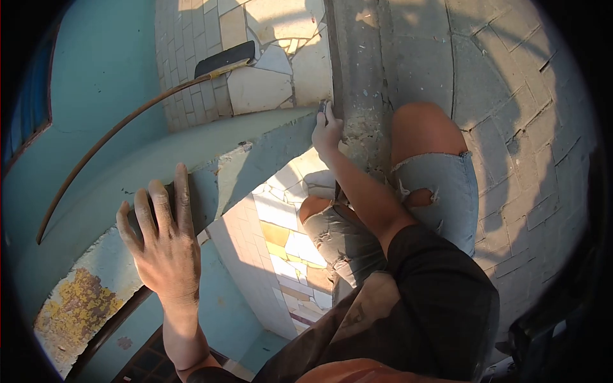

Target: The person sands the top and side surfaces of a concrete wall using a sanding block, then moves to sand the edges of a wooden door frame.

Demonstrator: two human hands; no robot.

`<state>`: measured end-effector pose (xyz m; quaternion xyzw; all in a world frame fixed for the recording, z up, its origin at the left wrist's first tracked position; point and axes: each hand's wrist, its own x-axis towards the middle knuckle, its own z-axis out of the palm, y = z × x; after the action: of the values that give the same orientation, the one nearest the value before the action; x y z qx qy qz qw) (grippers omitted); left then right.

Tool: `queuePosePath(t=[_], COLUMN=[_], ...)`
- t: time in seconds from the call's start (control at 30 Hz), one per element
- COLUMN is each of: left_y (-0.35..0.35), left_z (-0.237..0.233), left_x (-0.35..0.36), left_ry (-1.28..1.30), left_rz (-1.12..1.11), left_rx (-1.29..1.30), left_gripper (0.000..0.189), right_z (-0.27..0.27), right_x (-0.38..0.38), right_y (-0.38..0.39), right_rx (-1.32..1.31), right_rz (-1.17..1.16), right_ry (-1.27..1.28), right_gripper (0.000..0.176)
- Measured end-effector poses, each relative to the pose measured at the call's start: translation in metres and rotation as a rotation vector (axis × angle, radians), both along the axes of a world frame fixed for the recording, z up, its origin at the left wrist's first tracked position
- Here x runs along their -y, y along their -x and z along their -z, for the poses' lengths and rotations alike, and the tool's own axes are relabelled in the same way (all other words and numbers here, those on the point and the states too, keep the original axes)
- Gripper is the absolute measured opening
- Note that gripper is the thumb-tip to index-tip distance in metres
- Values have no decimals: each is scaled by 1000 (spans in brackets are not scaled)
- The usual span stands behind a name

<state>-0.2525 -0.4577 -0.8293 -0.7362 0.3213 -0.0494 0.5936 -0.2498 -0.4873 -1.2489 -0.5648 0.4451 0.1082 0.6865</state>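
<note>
My left hand [163, 249] lies with fingers stretched out and slightly spread across the pale blue-green painted pillar [255, 166]. A dark patch shows on the pillar around and beside those fingers. At the far end of the pillar, close to the floor's edge, my right hand [327, 133] is closed, thumb and fingers together. A small dark piece [322, 108] sticks out at its fingertips; I cannot tell what it is. Chipped paint marks the pillar's edge, and a rough yellowish bare patch [80, 309] shows at its near end.
A long thin wooden pole [115, 137] with a dark, wide head [225, 59] leans by the blue-green wall [105, 70]. Broken-tile flooring [262, 89] lies beyond the pillar. A concrete ledge [357, 64] and grey paving [530, 153] run along the right, beside my bent knees.
</note>
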Motion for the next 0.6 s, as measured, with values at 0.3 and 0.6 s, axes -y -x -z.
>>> queuePosePath(t=[0.3, 0.6], left_y=[-1, 2], left_z=[0, 2], left_x=[0, 4], left_ry=[7, -16], left_rz=[-24, -63], left_rx=[-35, -45], left_gripper=[63, 68], right_z=[35, 29], right_x=[-30, -45], right_y=[11, 14], right_rx=[74, -52], right_rz=[191, 321], right_ry=[99, -44], right_gripper=[54, 55])
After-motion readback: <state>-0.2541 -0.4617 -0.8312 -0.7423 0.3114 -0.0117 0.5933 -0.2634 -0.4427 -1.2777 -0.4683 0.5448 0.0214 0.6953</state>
